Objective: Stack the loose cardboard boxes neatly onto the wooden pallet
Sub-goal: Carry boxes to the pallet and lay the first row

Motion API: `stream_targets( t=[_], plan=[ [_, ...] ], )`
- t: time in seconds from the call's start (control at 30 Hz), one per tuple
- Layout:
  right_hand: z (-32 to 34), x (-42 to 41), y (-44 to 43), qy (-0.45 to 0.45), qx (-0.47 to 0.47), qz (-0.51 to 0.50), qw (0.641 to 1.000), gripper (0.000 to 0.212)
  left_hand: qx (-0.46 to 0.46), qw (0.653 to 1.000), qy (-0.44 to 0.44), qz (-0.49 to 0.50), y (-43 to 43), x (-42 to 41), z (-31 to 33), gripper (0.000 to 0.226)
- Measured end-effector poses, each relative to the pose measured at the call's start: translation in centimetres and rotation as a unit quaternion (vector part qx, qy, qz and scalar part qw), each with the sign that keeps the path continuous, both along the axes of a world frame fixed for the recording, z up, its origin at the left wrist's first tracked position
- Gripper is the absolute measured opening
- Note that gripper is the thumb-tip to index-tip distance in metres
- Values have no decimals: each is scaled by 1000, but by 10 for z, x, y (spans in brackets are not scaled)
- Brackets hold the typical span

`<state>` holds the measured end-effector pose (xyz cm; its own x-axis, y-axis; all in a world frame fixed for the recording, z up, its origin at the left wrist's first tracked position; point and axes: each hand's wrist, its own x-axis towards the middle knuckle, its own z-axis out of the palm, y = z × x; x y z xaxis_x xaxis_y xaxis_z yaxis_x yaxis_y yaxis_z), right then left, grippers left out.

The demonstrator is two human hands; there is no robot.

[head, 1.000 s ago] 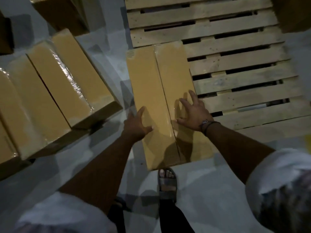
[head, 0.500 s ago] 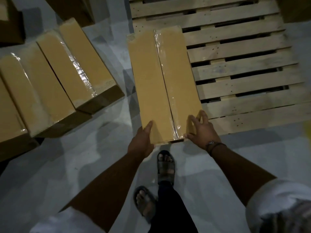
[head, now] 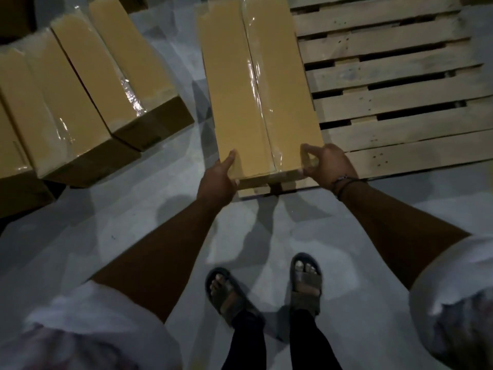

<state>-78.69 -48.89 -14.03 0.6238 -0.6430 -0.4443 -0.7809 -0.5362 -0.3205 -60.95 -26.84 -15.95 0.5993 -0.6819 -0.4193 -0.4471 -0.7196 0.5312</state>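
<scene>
Pushed farther onto the wooden pallet (head: 400, 76) than before, taped cardboard box (head: 240, 89) gripped at near corners by left hand (head: 217, 180) and right hand (head: 329, 165), likely for squaring

cardboard box (head: 256, 97): end far from the fingers (head: 309, 150) cut off at top edge. wooden pallet (head: 394, 76) clipped top and right. left hand (head: 217, 180): fingers hidden behind box corner. loose boxes (head: 80, 97) left of them clipped.

No legible text on box (head: 240, 102) or pallet (head: 394, 73)
</scene>
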Motion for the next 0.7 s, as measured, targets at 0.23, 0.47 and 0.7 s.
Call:
stream_targets(
  t=[0.23, 0.47, 0.7],
  plan=[
    [0, -10, -7, -45, 9, -13, 999, 54, 13, 999, -33, -14, 0, -4, -3, 75],
    [0, -34, -12, -44, 3, -3, 999, 48, 13, 999, -31, -15, -3, -23, 1, 78],
    [1, -47, -14, -46, 10, -2, 999, 51, 17, 999, -27, -9, -7, -34, 1, 78]
  ],
)
